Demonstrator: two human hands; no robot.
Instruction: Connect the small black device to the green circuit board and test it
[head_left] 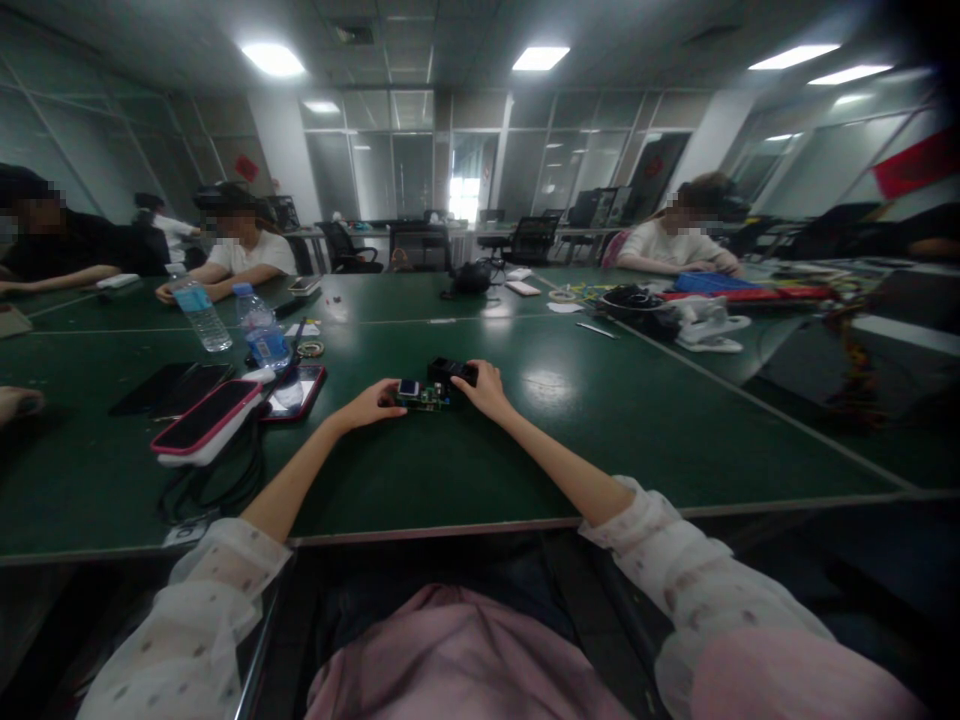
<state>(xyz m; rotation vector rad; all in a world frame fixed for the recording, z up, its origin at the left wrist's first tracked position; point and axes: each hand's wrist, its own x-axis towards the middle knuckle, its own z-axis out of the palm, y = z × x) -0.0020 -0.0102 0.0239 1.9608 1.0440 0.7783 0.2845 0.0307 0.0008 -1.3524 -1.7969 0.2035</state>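
In the head view, my left hand (373, 403) grips the left end of a small green circuit board (421, 398) with a little screen (409, 387) on it. My right hand (484, 386) has its fingers closed on the right end of a black case (448, 370), which lies just behind the board. The two things are close together low over the green table (450, 470); whether they touch each other I cannot tell. My fingers hide the outer ends of both.
To the left are a phone in a red case (210, 415), another phone (298, 390), cables (217, 485) and two water bottles (262, 328) (201, 312). At the right lie a black bundle (637, 305) and a white object (709, 325). Several people sit around the table.
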